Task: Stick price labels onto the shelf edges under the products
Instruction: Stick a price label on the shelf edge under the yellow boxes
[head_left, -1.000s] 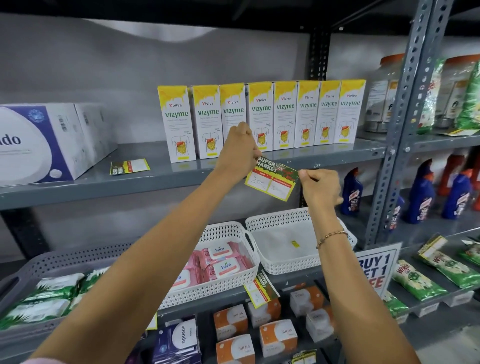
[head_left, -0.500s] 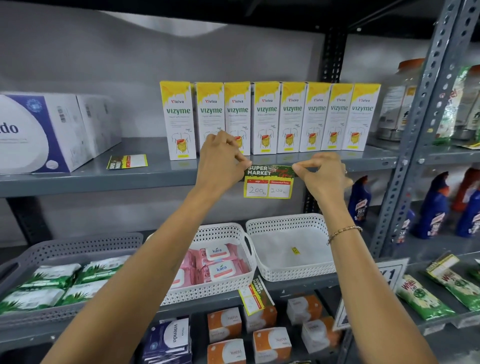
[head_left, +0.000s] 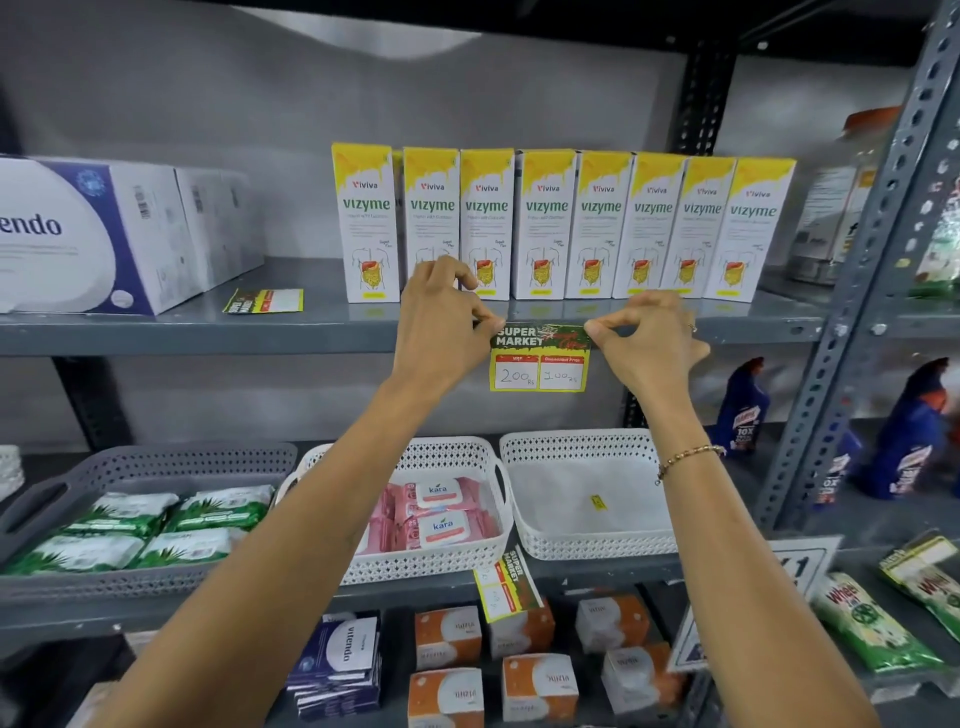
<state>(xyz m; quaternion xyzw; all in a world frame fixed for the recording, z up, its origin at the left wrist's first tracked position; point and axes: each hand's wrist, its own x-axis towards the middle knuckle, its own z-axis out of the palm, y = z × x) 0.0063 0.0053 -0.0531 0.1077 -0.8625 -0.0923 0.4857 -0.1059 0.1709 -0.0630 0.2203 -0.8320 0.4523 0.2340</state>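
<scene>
A yellow and green price label (head_left: 539, 364) reading "200" and "100" hangs level against the front edge of the grey upper shelf (head_left: 208, 335), below a row of yellow and white Vizyme boxes (head_left: 561, 223). My left hand (head_left: 441, 317) pinches the label's top left corner at the shelf edge. The top right corner is pinched by my right hand (head_left: 649, 338), fingers curled. A second label (head_left: 264, 300) lies flat on the shelf top, left of the boxes. A third label (head_left: 506, 584) hangs crooked from the lower shelf edge.
Large white and purple boxes (head_left: 104, 234) stand at the upper left. Below are a grey basket of green packs (head_left: 130, 525), a white basket of pink wipes (head_left: 436, 509) and a white basket (head_left: 592, 493) holding a small yellow tag. A perforated grey upright (head_left: 852, 332) stands right, blue bottles (head_left: 743, 410) beyond.
Both hands carried the label up from a tilted position below the shelf and set it level against the shelf edge. My view has moved closer to the shelf.
</scene>
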